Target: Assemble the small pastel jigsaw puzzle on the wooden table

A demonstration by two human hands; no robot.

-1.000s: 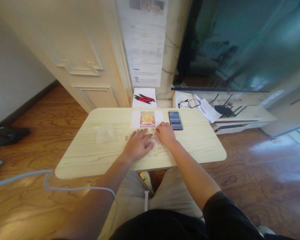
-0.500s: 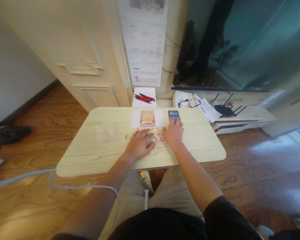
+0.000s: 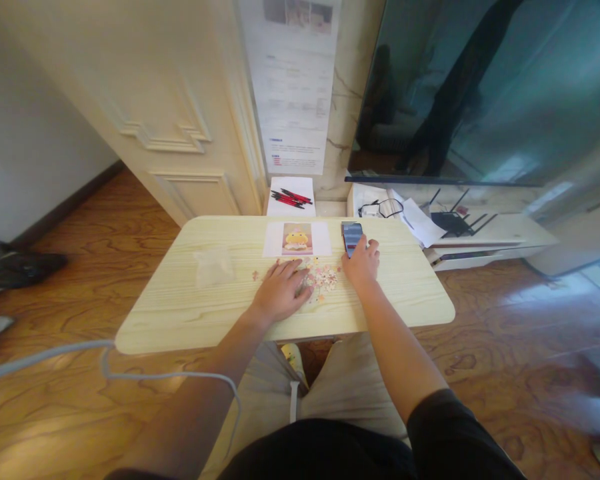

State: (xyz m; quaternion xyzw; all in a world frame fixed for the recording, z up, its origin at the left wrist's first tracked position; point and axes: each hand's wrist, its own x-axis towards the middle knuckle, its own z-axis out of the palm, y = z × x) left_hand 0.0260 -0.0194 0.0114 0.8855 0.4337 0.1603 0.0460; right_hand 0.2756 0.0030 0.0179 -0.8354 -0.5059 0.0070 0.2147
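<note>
My left hand (image 3: 280, 290) lies palm down on the light wood table (image 3: 155, 300), its fingers stretched and apart. Beside and partly under it spreads a pile of small pink, white and yellow pieces (image 3: 324, 277) that look like jigsaw puzzle pieces. My right hand (image 3: 363, 265) is at the near end of a dark phone (image 3: 353, 233) with a lit screen, thumb at its left edge and fingers along its right. Beyond the pile is a white sheet (image 3: 321, 239) printed with a yellow cartoon figure.
A clear plastic bag (image 3: 214, 268) lies on the table's left. Behind the table are red and black pens (image 3: 293, 198) on white paper, a black cable (image 3: 390, 208) and a black router (image 3: 453, 223). A large screen (image 3: 445, 93) hangs above. A grey cable (image 3: 55, 350) crosses my left arm.
My right hand has shifted right, away from the pieces, and its fingers have moved to the phone's right side, uncovering more of the screen. My left hand has stayed in place.
</note>
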